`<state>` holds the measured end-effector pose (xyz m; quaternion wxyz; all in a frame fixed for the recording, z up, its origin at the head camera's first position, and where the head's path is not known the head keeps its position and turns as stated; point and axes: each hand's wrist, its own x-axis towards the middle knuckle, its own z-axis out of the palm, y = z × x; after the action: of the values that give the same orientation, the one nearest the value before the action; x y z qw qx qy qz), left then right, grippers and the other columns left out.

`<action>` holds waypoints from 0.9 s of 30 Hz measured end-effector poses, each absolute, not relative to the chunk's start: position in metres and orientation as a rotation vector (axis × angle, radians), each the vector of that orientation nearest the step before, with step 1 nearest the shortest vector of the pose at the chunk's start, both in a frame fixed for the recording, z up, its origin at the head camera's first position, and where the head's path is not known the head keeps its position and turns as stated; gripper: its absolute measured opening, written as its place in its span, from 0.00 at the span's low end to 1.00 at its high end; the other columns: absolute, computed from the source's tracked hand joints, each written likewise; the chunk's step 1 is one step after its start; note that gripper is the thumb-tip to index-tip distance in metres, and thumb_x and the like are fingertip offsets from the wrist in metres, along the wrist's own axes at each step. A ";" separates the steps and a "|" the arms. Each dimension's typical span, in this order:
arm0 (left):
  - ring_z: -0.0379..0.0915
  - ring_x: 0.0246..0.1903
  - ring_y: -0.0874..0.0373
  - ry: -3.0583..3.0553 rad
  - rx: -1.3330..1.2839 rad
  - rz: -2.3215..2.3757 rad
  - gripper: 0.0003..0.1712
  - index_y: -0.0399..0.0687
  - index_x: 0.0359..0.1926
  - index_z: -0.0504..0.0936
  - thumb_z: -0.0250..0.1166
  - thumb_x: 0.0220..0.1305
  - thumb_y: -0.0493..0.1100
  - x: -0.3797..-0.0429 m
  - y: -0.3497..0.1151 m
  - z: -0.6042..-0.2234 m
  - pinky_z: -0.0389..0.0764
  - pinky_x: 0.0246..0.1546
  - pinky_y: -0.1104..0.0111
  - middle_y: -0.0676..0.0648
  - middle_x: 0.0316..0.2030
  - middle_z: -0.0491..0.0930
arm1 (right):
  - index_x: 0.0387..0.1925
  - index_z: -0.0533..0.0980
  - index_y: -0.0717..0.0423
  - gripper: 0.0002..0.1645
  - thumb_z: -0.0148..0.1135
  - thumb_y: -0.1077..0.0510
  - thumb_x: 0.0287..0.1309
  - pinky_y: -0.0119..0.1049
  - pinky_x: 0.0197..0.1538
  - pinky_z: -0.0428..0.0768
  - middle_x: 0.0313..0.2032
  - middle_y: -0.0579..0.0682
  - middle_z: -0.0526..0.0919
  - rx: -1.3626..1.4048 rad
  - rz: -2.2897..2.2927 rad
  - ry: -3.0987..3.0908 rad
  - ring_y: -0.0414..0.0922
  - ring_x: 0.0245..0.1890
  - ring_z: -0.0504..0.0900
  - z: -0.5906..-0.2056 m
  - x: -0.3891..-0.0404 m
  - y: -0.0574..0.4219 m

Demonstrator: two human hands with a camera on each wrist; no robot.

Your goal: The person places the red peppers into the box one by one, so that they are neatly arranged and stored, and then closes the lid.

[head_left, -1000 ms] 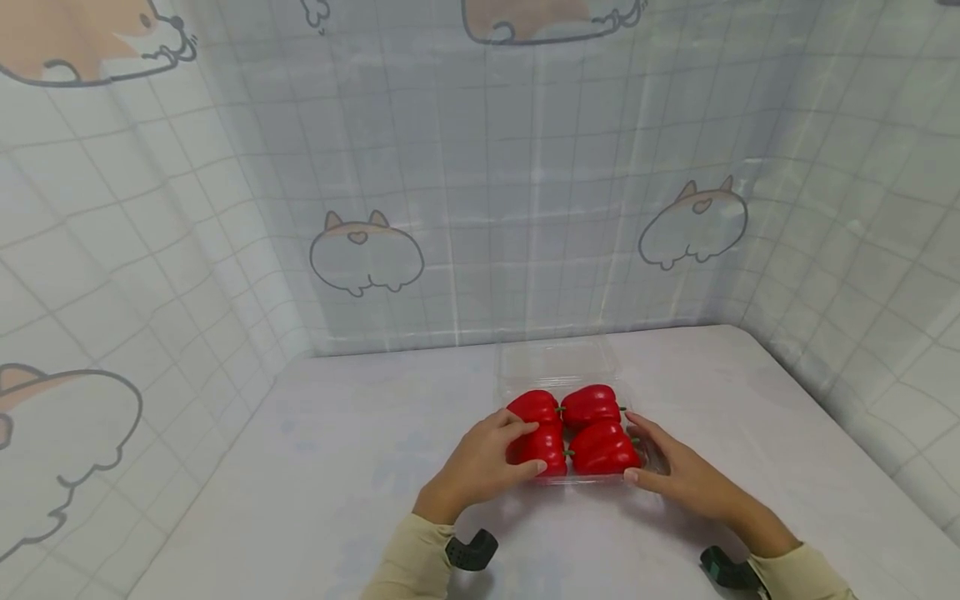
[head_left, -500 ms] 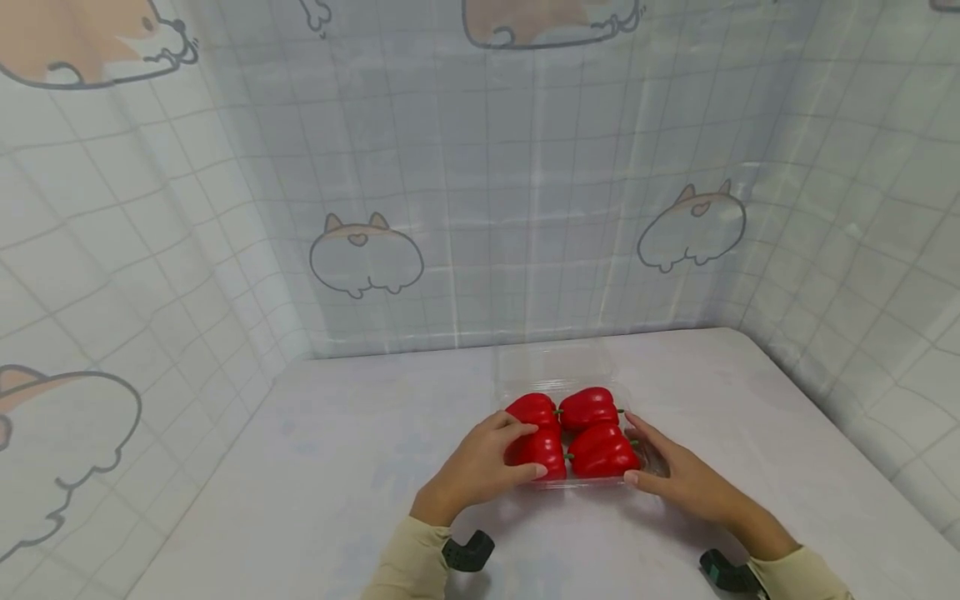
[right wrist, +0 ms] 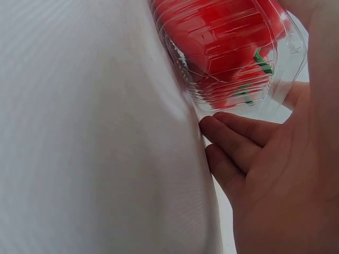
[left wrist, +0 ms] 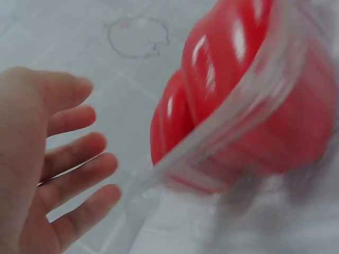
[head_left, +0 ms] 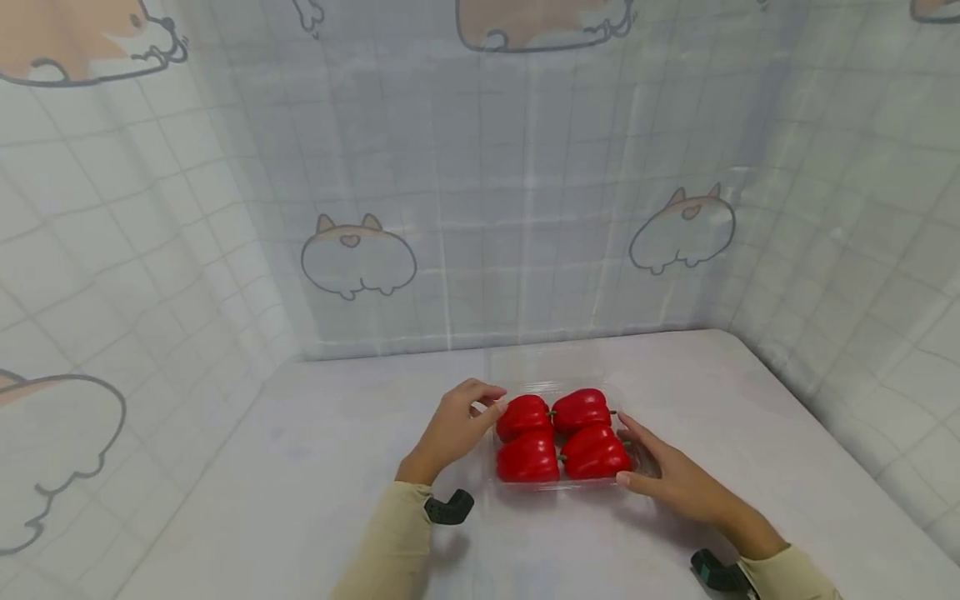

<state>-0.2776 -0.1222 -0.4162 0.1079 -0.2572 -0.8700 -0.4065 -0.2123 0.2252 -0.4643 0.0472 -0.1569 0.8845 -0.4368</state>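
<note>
Several red bell peppers (head_left: 528, 457) with green stems lie in two rows inside a clear plastic clamshell box (head_left: 542, 486). Its transparent lid (head_left: 543, 363) is folded back behind it on the table. My left hand (head_left: 456, 427) is just off the box's left side, holding nothing; in the left wrist view its fingers (left wrist: 82, 168) are spread and apart from the box. At the right end, my right hand (head_left: 670, 477) grips the box, thumb at the front corner and index finger at the back. In the right wrist view, its other fingers (right wrist: 233, 143) rest low beside the ribbed wall.
A white-covered table (head_left: 315, 517) spreads around the box. Behind it hangs a grid-patterned curtain (head_left: 525, 208) with cartoon dogs, and similar sheets stand at the left and right sides. Each wrist wears a dark band-mounted device (head_left: 450, 507).
My left hand has come off the left-hand bell peppers and moved left and back, to beside the box. The right hand stays at the box's right end; the view shifted slightly.
</note>
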 end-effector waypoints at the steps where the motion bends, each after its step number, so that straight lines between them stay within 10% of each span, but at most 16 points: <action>1: 0.76 0.44 0.61 -2.542 -0.722 -1.201 0.15 0.49 0.52 0.85 0.64 0.71 0.50 -0.283 -0.124 -0.417 0.82 0.43 0.66 0.57 0.44 0.80 | 0.79 0.50 0.42 0.56 0.67 0.37 0.57 0.67 0.65 0.65 0.71 0.59 0.65 -0.477 -1.332 2.700 0.63 0.71 0.62 -0.464 -0.213 0.225; 27: 0.78 0.48 0.44 -2.623 -0.242 -1.750 0.20 0.37 0.55 0.80 0.61 0.72 0.47 -0.343 -0.117 -0.418 0.84 0.44 0.59 0.42 0.47 0.82 | 0.79 0.50 0.45 0.56 0.66 0.36 0.58 0.66 0.66 0.64 0.70 0.59 0.66 -0.457 -1.314 2.717 0.62 0.70 0.63 -0.463 -0.214 0.226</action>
<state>-0.3434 -0.1175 -0.4178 -0.0105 -0.0765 -0.8294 -0.5533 -0.2139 0.2259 -0.4635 0.0447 -0.1495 0.8892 -0.4301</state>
